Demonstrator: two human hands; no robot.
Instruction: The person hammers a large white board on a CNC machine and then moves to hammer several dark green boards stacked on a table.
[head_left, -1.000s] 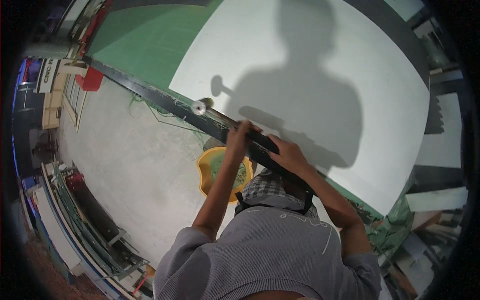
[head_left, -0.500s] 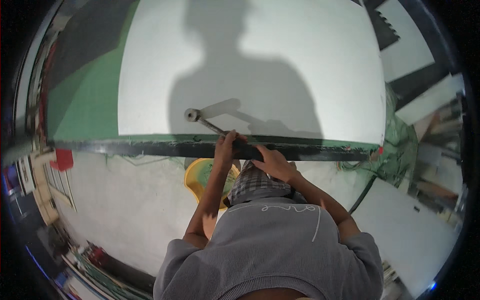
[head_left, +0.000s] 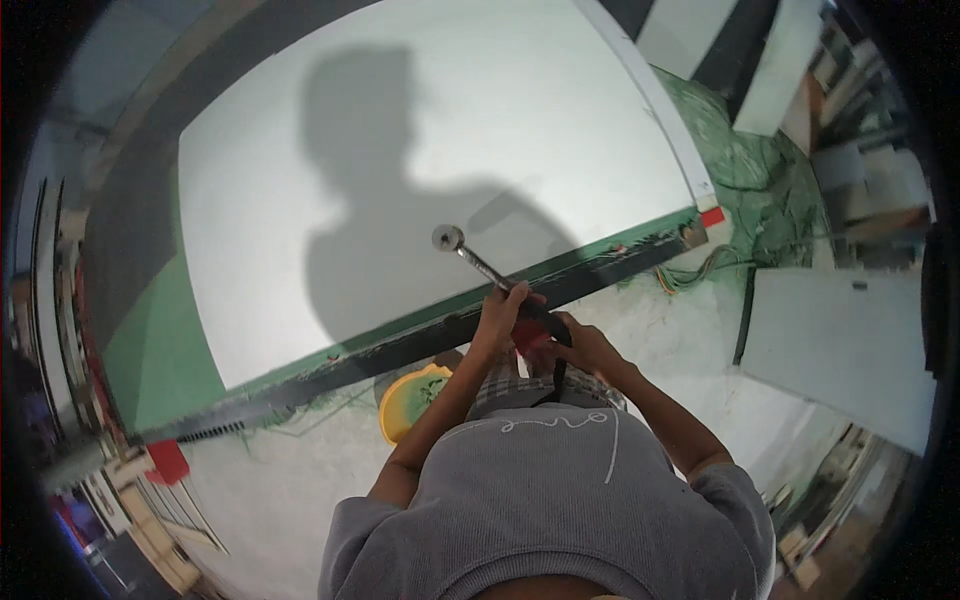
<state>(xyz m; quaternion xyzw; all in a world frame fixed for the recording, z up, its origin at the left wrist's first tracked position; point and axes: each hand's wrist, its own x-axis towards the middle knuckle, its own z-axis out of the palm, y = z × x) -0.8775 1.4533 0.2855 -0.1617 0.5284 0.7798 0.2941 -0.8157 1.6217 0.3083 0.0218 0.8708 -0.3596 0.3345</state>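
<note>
A long tool with a round metal head, a thin metal shaft and a black grip [head_left: 545,318] is held slantwise in front of me; its exact kind is unclear. Its head [head_left: 447,238] appears over the white board [head_left: 560,110]. My left hand [head_left: 500,318] is closed round the tool where shaft meets grip, thumb along the top. Farther down the grip my right hand [head_left: 590,350] is closed on its near end. Something dark and strap-like [head_left: 560,378] hangs below that hand. The board lies on a green-topped table [head_left: 165,350] with a dark front edge.
A yellow tub [head_left: 397,410] with green contents stands on the floor below the table edge. Crumpled green sheeting [head_left: 745,150] and cords lie off the right corner. A white panel [head_left: 840,340] is at the right, a red object [head_left: 168,462] at the left corner.
My view has turned, so the table edge now slants up to the right. The tool's head shows farther right in view. Both hands keep hold of the tool.
</note>
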